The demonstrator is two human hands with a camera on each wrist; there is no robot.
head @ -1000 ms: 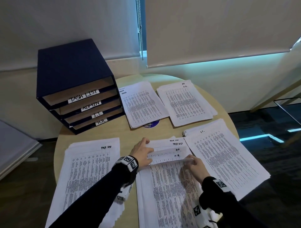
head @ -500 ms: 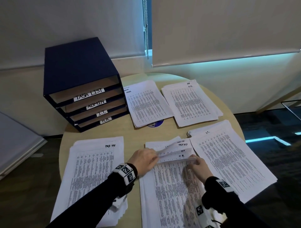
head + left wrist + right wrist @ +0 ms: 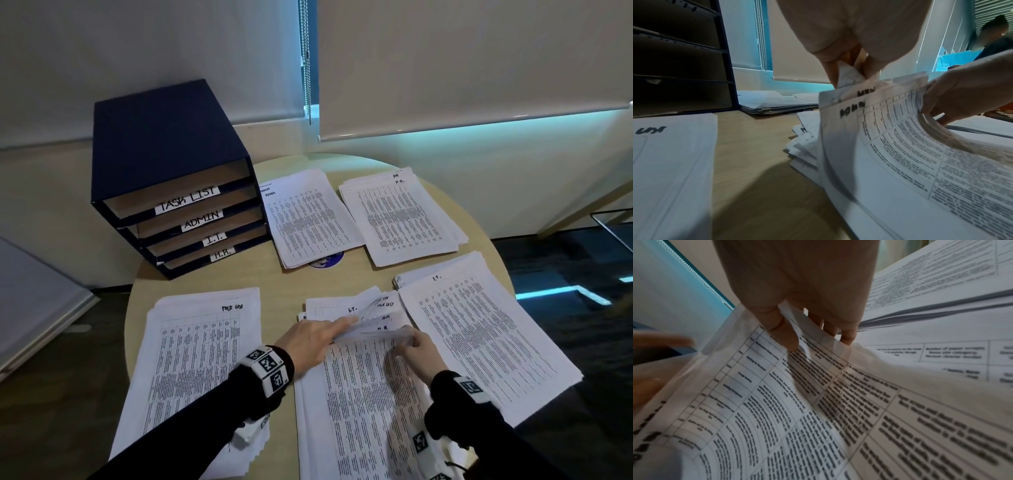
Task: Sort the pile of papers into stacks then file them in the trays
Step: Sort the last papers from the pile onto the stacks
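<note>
The unsorted pile of papers [image 3: 363,404] lies at the table's near edge, between my hands. My right hand [image 3: 407,339] holds the top edges of several sheets bent up, thumb on the printed face and fingers behind, as the right wrist view shows [image 3: 813,337]. My left hand [image 3: 346,325] pinches the corner of one lifted sheet [image 3: 849,78] between thumb and fingers. Sorted stacks lie around: TASK LIST stack [image 3: 191,370] on the left, ADMIN stack [image 3: 305,219], H.R. stack [image 3: 400,216] and I.T. stack [image 3: 479,335]. The dark blue tray unit [image 3: 164,164] stands at the back left.
The round wooden table [image 3: 284,284] ends close to the I.T. stack on the right. A blue round sticker [image 3: 325,263] peeks from under the ADMIN stack. The trays carry the labels TASK LIST, ADMIN, I.T., H.R. A blind chain [image 3: 306,61] hangs behind.
The pile's top edges have been bent up further by the right hand. The left hand's fingers moved from the pile's left side onto a lifted sheet's corner.
</note>
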